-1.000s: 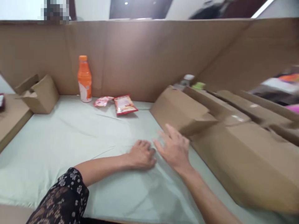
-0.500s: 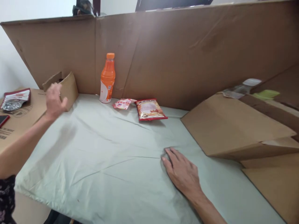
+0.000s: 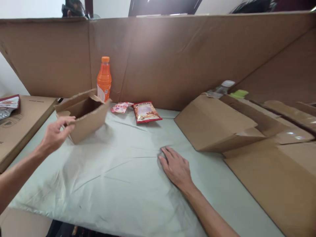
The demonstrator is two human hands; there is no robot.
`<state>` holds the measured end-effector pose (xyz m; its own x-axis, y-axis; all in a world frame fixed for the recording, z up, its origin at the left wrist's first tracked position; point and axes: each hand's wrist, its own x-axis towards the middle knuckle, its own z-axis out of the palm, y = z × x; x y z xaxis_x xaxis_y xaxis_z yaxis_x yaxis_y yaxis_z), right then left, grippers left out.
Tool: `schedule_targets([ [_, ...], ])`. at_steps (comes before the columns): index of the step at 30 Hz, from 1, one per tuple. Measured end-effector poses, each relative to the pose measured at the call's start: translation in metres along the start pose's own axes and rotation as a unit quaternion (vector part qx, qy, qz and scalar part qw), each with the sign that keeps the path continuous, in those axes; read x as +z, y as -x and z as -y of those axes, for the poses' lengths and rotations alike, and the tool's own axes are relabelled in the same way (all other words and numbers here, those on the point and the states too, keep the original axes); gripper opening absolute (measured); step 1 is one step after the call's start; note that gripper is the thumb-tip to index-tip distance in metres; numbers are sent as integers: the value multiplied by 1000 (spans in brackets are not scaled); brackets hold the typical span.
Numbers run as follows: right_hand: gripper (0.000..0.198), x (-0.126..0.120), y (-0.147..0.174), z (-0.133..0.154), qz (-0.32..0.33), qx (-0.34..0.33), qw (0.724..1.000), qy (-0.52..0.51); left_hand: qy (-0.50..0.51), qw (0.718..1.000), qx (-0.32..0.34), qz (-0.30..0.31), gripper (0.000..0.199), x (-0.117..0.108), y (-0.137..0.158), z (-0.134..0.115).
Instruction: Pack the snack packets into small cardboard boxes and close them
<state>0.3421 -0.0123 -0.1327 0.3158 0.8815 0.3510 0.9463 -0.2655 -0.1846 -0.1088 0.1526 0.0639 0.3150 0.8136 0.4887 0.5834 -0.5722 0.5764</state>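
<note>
My left hand pinches the near edge of a small open cardboard box at the left of the cloth-covered table. The box is tilted, and its dark inside faces up. Right behind it stands an orange drink bottle, its lower part partly covered by the box. My right hand lies flat on the cloth, fingers stretched out, holding nothing. Farther back are a small pink-and-white packet and a red-edged snack bag, both apart from my hands.
A tall cardboard wall closes off the back. At the right stand larger cardboard boxes, with a clear plastic container and a green item behind. A flat carton at the left bears a silver-and-red pouch.
My left hand has gripped the small box and brought it from the back left corner toward me and right, near the bottle. My right hand stays on the cloth; the view has shifted right.
</note>
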Motion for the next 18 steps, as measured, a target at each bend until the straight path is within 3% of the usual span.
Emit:
schedule_targets([
  [3, 46, -9, -1, 8, 15, 32, 998, -59, 79, 985, 123, 87, 11, 8, 50, -52],
  [6, 42, -15, -3, 12, 23, 67, 987, -141, 125, 948, 254, 144, 34, 16, 78, -88],
  [8, 40, -19, -6, 11, 21, 82, 980, -180, 120, 937, 291, 149, 38, 21, 89, -98],
  [11, 42, -29, -10, 8, 2, 101, 962, -254, 73, 950, 290, 85, 40, 28, 97, -86],
  [13, 48, -40, -11, 10, -9, 106, 942, -317, 43, 968, 243, 36, 63, 36, 97, -64],
  [16, 61, -57, -11, 27, 3, 104, 906, -410, 63, 986, 142, 64, 105, 54, 87, -23],
  [18, 65, -64, -9, 47, 34, 96, 881, -462, 86, 984, 108, 112, 117, 69, 77, -1],
])
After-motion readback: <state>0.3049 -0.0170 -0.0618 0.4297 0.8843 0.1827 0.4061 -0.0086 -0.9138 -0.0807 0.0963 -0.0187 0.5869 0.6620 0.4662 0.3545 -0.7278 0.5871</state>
